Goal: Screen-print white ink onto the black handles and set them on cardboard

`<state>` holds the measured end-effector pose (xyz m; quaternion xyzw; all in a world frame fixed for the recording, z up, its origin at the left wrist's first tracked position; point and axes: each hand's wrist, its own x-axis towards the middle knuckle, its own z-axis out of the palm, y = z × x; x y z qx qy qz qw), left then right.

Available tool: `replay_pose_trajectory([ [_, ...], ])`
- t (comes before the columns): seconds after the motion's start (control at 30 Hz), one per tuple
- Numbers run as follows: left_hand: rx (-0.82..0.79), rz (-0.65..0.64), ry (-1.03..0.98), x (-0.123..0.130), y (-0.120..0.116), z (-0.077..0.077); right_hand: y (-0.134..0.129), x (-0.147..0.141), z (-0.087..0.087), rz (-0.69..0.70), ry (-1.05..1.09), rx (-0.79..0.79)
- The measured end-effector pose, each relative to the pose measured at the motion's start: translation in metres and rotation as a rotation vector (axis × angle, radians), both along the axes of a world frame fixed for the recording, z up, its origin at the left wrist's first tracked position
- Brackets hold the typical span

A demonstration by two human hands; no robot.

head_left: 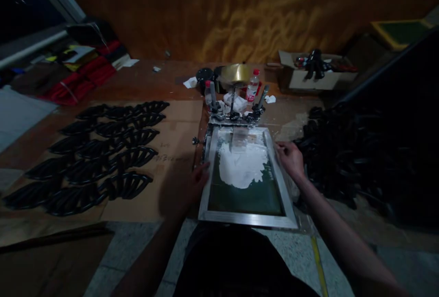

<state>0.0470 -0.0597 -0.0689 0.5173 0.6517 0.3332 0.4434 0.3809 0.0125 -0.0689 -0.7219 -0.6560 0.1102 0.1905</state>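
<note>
A silver-edged screen printing frame [247,219] lies in front of me, with white ink [242,164] spread over the upper part of its dark green mesh. A blurred squeegee-like block [240,137] stands at the far end of the ink. My left hand [198,181] is at the frame's left rail, its fingers curled against the edge in shadow. On the opposite rail, my right hand [291,157] is closed with its fingertips at the edge. Behind the frame is a clamp stand [235,116] with grey-handled knobs.
Rows of black ribbed pieces [116,159] lie on cardboard [178,127] at left. A heap of similar black pieces [343,150] is at right. At the back are a red-capped bottle [252,87], a roll of tape [236,72], a cardboard box [315,79] and red cloth bundles [82,79].
</note>
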Motion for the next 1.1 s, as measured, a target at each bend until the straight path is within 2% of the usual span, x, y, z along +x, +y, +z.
replay_pose_trajectory([
  [0.07, -0.068, -0.032, 0.013, 0.002, -0.004, -0.026, 0.017, -0.024, 0.012, 0.115, -0.021, 0.14],
  [0.13, -0.083, -0.06, 0.014, 0.004, -0.002, -0.045, 0.028, -0.059, 0.023, 0.282, -0.085, 0.145],
  [0.2, -0.08, -0.084, 0.017, 0.005, 0.002, -0.056, 0.027, -0.09, 0.028, 0.384, -0.17, -0.036],
  [0.27, -0.083, -0.106, 0.015, 0.005, 0.005, -0.061, 0.014, -0.106, 0.027, 0.44, -0.247, -0.205],
  [0.33, -0.09, -0.124, -0.004, 0.004, 0.005, -0.064, -0.009, -0.105, 0.021, 0.548, -0.292, -0.24],
  [0.43, -0.065, -0.109, -0.04, 0.004, 0.004, -0.067, -0.039, -0.088, 0.013, 0.829, -0.25, -0.172],
  [0.5, -0.047, -0.09, -0.066, 0.004, 0.003, -0.069, -0.045, -0.08, 0.011, 0.97, -0.187, -0.151],
  [0.53, -0.036, -0.08, -0.083, 0.004, 0.003, -0.069, -0.044, -0.079, 0.011, 0.983, -0.17, -0.142],
  [0.67, -0.031, -0.063, -0.113, 0.005, 0.002, -0.068, -0.042, -0.085, 0.003, 0.839, -0.216, -0.01],
  [0.8, -0.038, -0.027, -0.093, 0.005, 0.001, -0.063, -0.061, -0.084, -0.013, 0.938, -0.214, 0.068],
  [0.87, -0.042, -0.02, -0.092, 0.005, 0.001, -0.059, -0.059, -0.086, -0.01, 0.934, -0.163, 0.047],
  [0.93, -0.063, -0.035, -0.111, 0.004, 0.002, -0.051, -0.041, -0.093, 0.002, 0.832, -0.122, 0.023],
  [1.0, -0.088, -0.059, -0.132, 0.002, 0.002, -0.037, -0.01, -0.097, 0.021, 0.675, -0.105, 0.01],
  [1.1, -0.053, -0.029, -0.115, -0.001, 0.004, -0.006, 0.035, -0.077, 0.052, 0.445, -0.07, 0.08],
])
